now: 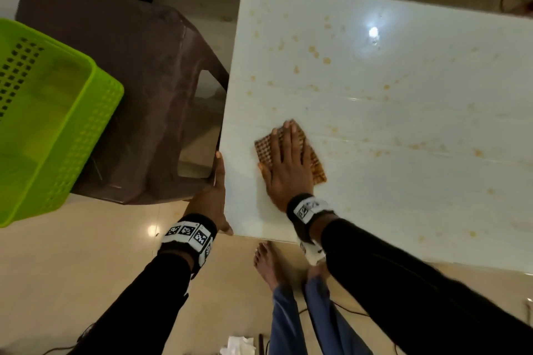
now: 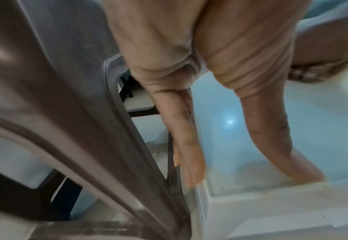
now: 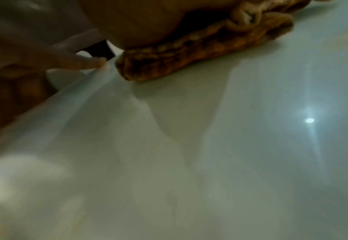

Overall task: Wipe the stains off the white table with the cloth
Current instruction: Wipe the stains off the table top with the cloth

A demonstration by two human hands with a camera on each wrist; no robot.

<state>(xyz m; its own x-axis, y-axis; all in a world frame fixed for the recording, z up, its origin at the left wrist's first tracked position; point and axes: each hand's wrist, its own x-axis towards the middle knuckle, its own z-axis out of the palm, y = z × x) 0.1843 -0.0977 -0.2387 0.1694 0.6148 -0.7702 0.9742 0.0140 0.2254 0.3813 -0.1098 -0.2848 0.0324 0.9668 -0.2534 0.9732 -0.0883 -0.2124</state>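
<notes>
Beige floor tiles [image 1: 86,268] spread under one white table [image 1: 403,124], its glossy top speckled with many small orange-brown stains [image 1: 326,60], too many to count. One brown plastic chair [image 1: 129,81] stands beside the table's left edge, and one green perforated basket [image 1: 43,124] rests on it. One checked brown cloth [image 1: 315,166] lies flat near the table's near-left corner, pressed down by the right hand [image 1: 288,164] with fingers straight and together. Extended fingers of the left hand [image 1: 215,196] run along the table's left edge, thumb on top. Both wrists carry bands with square black-and-white code markers [image 1: 187,232]; no words can be read.
</notes>
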